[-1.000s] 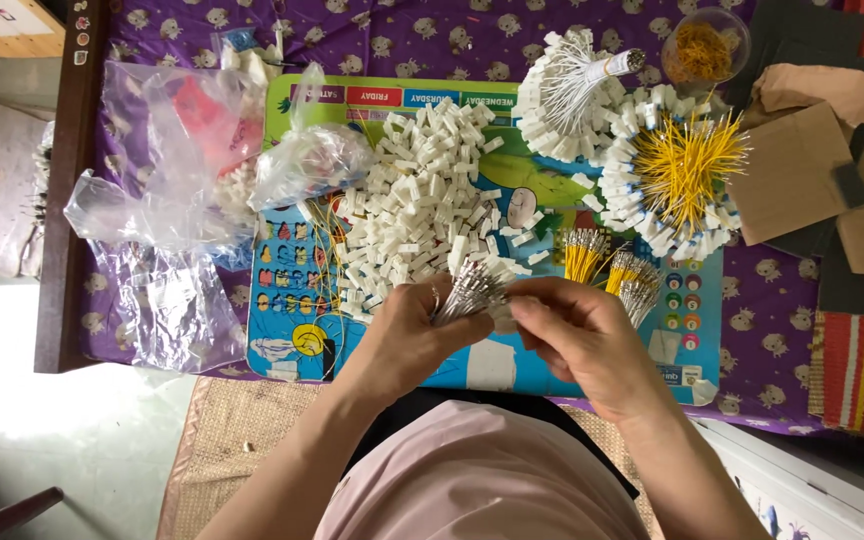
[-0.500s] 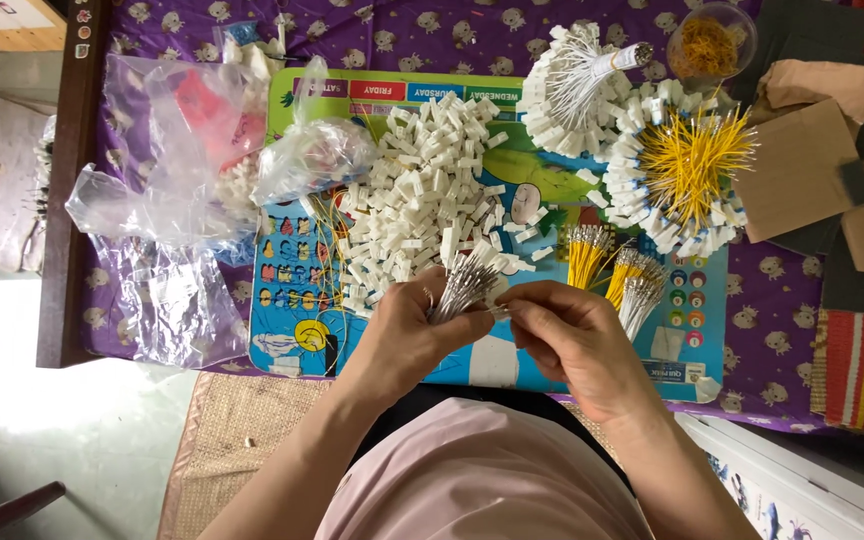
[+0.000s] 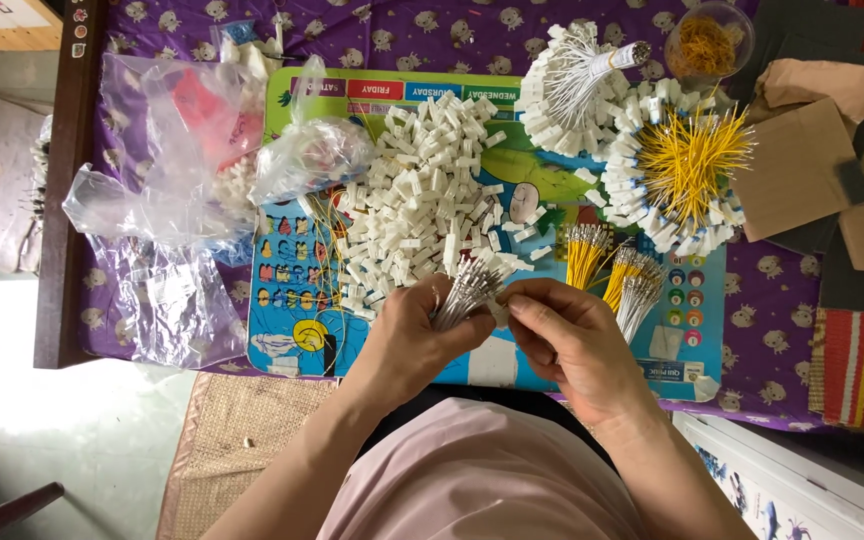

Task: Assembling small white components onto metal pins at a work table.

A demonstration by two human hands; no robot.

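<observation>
My left hand (image 3: 420, 335) grips a bundle of thin white wires (image 3: 464, 290) with metal tips, fanned upward. My right hand (image 3: 564, 340) is beside it, fingers pinched at the bundle's right side on something small and white that I cannot make out. Both hands hover over a colourful printed board (image 3: 372, 95) lying on a purple patterned cloth (image 3: 432, 30). Just beyond my hands lies a heap of small white plastic connectors (image 3: 422, 205).
Yellow wire bundles (image 3: 584, 252) lie right of my hands. A ring of yellow wires with white connectors (image 3: 687, 165) and a fan of white ones (image 3: 572, 85) sit at the back right. Clear plastic bags (image 3: 167, 200) are left, cardboard pieces (image 3: 802, 165) right.
My hands have shifted only slightly; the right fingers keep working at the bundle held by the left hand.
</observation>
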